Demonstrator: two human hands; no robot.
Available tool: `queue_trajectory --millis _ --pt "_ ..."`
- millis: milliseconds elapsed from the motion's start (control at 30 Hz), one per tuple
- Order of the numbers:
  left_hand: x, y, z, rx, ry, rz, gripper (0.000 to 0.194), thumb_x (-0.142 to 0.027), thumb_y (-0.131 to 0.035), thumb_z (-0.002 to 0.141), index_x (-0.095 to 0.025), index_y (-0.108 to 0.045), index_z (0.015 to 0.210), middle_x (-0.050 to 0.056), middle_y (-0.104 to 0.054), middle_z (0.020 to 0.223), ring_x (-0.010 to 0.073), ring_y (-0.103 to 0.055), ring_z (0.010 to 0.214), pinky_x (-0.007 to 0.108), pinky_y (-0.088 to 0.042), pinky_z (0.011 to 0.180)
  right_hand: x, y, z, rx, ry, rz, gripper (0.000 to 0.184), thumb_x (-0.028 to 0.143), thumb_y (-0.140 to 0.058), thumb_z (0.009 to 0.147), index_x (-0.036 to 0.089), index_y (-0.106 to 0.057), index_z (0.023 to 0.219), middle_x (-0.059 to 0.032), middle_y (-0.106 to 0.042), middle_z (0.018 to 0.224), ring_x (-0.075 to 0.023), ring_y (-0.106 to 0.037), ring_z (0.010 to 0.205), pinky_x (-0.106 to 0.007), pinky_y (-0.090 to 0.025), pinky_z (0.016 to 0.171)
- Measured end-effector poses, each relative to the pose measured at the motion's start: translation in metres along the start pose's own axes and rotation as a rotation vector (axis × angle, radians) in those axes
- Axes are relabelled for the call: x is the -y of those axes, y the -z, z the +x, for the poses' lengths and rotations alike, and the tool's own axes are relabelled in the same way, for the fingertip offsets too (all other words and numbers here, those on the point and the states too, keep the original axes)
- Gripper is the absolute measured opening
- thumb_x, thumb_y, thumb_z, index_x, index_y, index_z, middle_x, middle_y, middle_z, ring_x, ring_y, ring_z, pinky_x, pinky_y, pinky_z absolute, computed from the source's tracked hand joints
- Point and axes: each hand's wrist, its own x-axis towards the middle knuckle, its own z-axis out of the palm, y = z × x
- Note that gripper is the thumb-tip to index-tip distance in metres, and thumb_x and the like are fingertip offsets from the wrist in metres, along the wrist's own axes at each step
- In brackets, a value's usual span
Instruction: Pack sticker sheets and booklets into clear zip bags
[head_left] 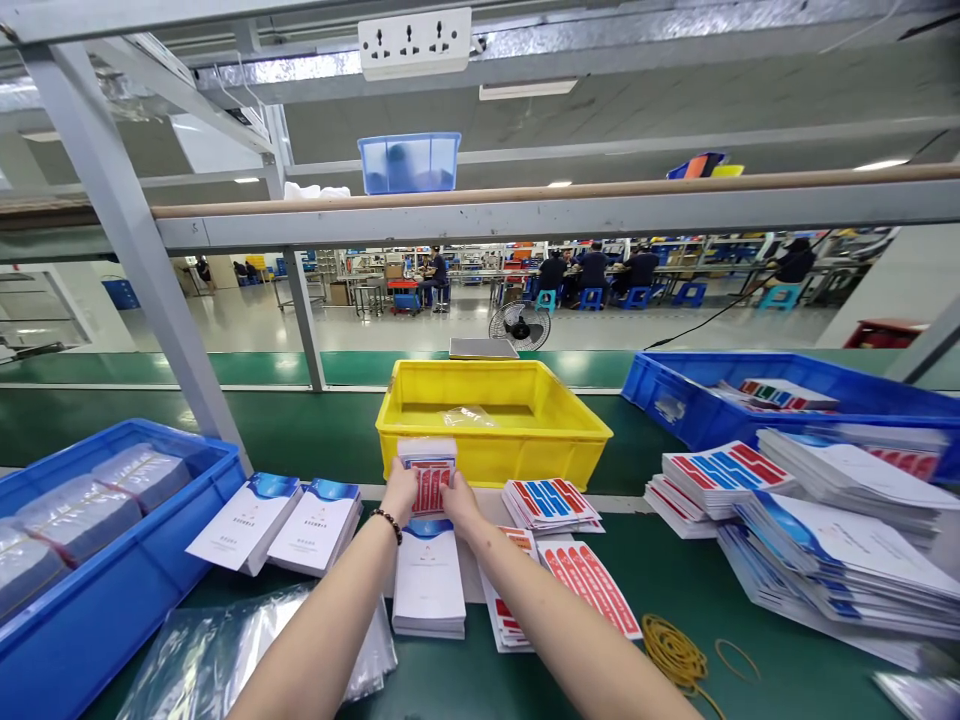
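At the green workbench [345, 430], gripped a red-printed card stack [430, 488] by its sides between left hand [401, 490] and right hand [460, 502], in front of the yellow bin [510, 457] and at the far end of a booklet stack [429, 590]. Seemed occupied with squaring the cards — probably called next for even pressure from both sides.

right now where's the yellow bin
In the head view, the yellow bin sits near the middle, just beyond the left hand and right hand, which hold the red-printed stack; a blue bin stands to its right.
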Motion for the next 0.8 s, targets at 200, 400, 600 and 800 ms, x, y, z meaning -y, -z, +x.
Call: queue_trajectory --millis 200,400,600,800 --pt "-0.006 -0.026 0.006 0.057 -0.051 -0.087 0.023 -0.017 -0.043 0.086 -0.014 -0.044 0.108 0.007 -0.059 0.099 0.0119 -0.059 0.08 0.026 -0.049 0.071 0.001 0.023 0.005 -0.178 -0.014 -0.035 0.022 0.024 -0.048 0.087 0.012 -0.051 0.105 -0.0066 -0.055 0.103 -0.0172 -0.053 0.095 -0.037 -0.042 0.084" --pt "-0.001 -0.04 0.015 0.113 0.047 -0.051 0.026 -0.024 -0.046 0.086 -0.012 -0.046 0.11 0.005 -0.059 0.089 0.0119 -0.058 0.07 0.029 -0.049 0.066 -0.003 0.038 0.014 -0.178 -0.091 -0.061 0.021 0.026 -0.05 0.086 0.012 -0.053 0.102 -0.0051 -0.057 0.095 -0.015 -0.056 0.085 -0.034 -0.046 0.076" --pt "0.0 -0.031 0.02 0.093 0.05 0.03 0.035 -0.027 -0.049 0.085 -0.012 -0.043 0.116 0.009 -0.057 0.101 0.0169 -0.058 0.085 0.036 -0.047 0.076 0.009 0.043 0.015 -0.169 -0.099 -0.077 0.025 0.022 -0.053 0.083 0.011 -0.051 0.106 -0.0081 -0.056 0.103 -0.0183 -0.055 0.093 -0.038 -0.044 0.082" --pt "-0.01 0.003 -0.007 -0.001 -0.08 0.091 0.039 -0.018 -0.037 0.085 -0.013 -0.035 0.123 0.015 -0.037 0.133 0.0181 -0.037 0.122 0.029 -0.031 0.097 0.03 0.08 -0.027 -0.201 0.083 -0.078 0.053 0.017 -0.052 0.073 0.01 -0.037 0.124 -0.016 -0.037 0.132 -0.0239 -0.032 0.125 -0.037 -0.025 0.104"
